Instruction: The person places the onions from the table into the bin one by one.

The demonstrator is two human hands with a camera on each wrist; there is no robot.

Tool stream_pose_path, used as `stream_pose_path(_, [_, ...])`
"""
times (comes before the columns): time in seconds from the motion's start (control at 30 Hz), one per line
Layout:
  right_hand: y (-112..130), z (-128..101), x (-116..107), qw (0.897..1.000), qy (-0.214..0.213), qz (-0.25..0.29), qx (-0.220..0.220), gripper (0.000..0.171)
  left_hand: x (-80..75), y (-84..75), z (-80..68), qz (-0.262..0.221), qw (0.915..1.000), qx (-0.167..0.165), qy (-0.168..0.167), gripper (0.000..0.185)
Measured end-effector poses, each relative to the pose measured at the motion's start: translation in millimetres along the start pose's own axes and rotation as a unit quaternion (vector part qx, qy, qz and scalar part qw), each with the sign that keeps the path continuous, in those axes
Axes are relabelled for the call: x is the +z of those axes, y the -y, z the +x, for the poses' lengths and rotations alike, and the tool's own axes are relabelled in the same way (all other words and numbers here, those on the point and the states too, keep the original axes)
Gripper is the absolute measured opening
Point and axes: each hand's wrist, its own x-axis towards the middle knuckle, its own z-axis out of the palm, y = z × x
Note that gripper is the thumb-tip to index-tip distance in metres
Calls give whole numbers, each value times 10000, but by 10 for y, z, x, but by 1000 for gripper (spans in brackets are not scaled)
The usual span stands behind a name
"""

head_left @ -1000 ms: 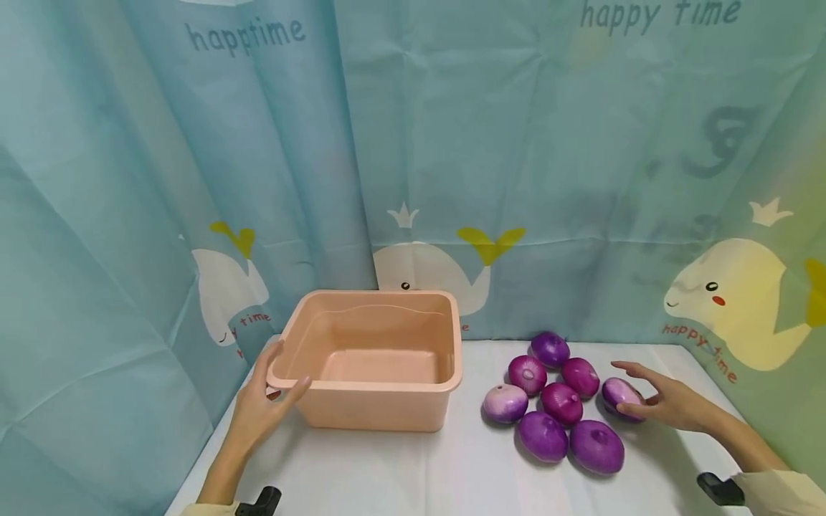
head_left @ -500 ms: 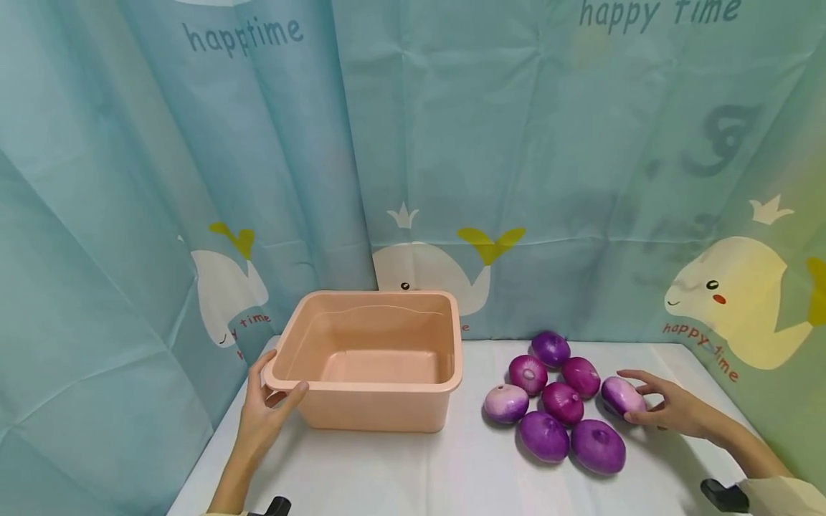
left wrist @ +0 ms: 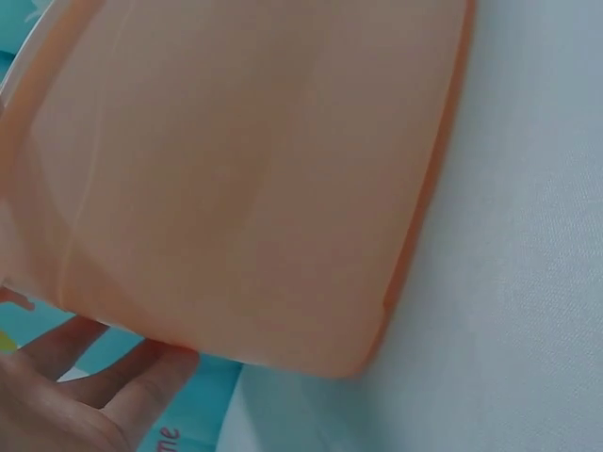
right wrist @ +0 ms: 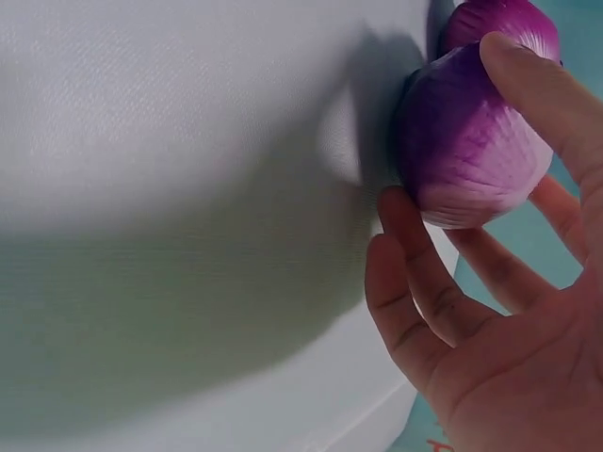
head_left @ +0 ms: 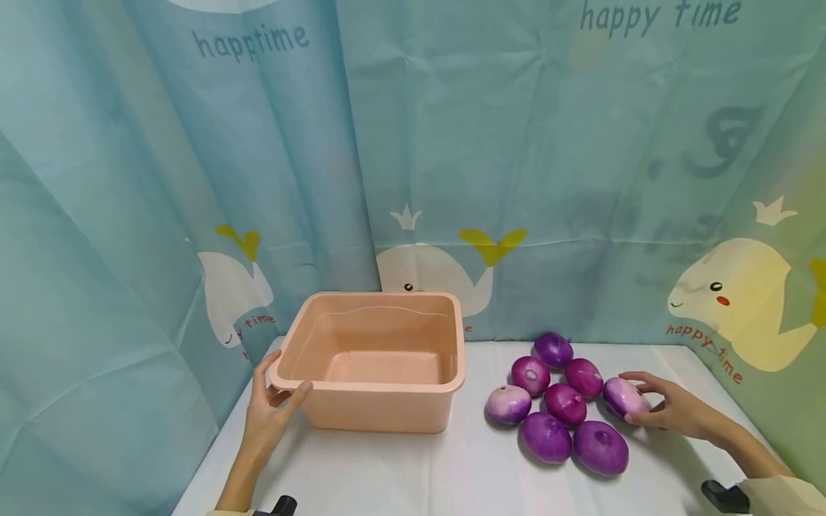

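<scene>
A pale purple onion [head_left: 623, 397] at the right end of the onion pile [head_left: 561, 405] on the white table [head_left: 452, 466] is cupped by the right hand [head_left: 674, 410], fingers curled round it. The near left corner of the empty pink tub [head_left: 374, 358] is pinched by the left hand [head_left: 271, 408]. The picking-up step seems to be in hand; next, a firm grip and a lift over to the tub are likely called for. "Happy time" can be read on the blue curtain [head_left: 652, 14].

We read "happy time" on the curtain [head_left: 413, 143], printed in grey near its top above the tub [head_left: 371, 358] and again in small red letters beside the whale drawings.
</scene>
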Motion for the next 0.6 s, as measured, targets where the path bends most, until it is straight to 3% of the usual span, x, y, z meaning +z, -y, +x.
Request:
stream_pose_path(0.27, [132,36,-82,9959,-427,-769,-224,69,52,9,1,-161,9998,-64,-57,80])
stream_pose_path(0.43, [354,91,-175,9912,-793,-955,-453,70,62,14,10,-124,9999,-7,-43,82])
stream_pose_path(0.6, [616,135,-304,9900,-978,-964,-312,71,61,8,17,-102,9999,100,18,84])
